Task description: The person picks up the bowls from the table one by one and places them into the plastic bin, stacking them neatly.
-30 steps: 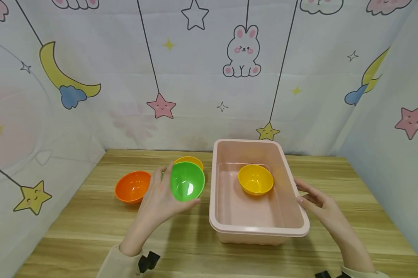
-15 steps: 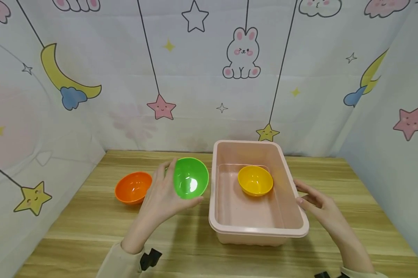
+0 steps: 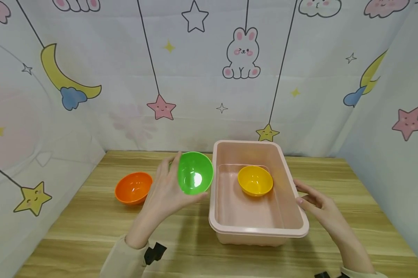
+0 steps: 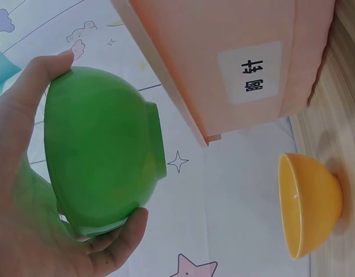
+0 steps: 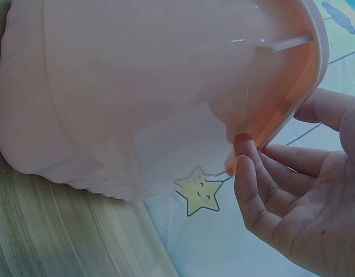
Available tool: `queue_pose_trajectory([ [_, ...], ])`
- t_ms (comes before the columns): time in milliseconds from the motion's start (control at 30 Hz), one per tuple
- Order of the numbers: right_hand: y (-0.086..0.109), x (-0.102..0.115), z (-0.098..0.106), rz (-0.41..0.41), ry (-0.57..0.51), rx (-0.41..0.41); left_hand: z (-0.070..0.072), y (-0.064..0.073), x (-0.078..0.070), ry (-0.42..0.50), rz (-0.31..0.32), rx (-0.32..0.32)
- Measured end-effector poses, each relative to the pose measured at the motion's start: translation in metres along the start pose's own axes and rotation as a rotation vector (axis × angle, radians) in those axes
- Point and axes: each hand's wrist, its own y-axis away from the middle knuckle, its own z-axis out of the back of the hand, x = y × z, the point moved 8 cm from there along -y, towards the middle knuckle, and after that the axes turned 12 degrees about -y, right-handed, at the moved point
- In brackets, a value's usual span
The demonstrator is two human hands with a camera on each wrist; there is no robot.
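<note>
My left hand (image 3: pixel 164 193) grips a green bowl (image 3: pixel 194 174) by its side, thumb and fingers spread around the rim. The bowl is raised over the table, tilted with its opening towards me, right beside the left rim of a pink plastic bin (image 3: pixel 257 231). Inside that bin sits a yellow bowl (image 3: pixel 255 180). On the bin's right rim my right hand (image 3: pixel 321 210) holds on, thumb on the edge and fingers curled beneath the lip. A second yellow bowl (image 4: pixel 309 205) stands on the table in the left wrist view; the green bowl and left hand hide it from the head view.
An orange bowl (image 3: pixel 133 188) stands on the wooden table (image 3: pixel 84 231) left of my left hand. A white label (image 4: pixel 250 72) with black writing is on the bin's side. Printed cloth (image 3: pixel 195 69) hangs behind and at both sides of the table.
My left hand has carried the green bowl up and to the right, towards the bin. The yellow bowl behind has become hidden. My right hand keeps its place on the rim.
</note>
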Motion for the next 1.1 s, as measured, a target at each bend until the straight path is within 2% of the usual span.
queue_pose_trajectory([
  [200, -0.002, 0.002, 0.002, 0.012, 0.040, -0.025, 0.001, -0.006, -0.005, 0.007, -0.028, 0.010],
  [467, 0.001, 0.002, 0.000, 0.006, -0.003, -0.004, 0.002, -0.013, -0.015, 0.003, -0.081, 0.027],
  [700, 0.001, 0.001, 0.001, 0.001, 0.011, -0.015, 0.004, -0.023, -0.025, -0.005, -0.133, 0.021],
  [1100, 0.000, 0.002, 0.000, 0.024, 0.005, -0.010, -0.009, -0.035, -0.039, -0.027, -0.149, 0.104],
])
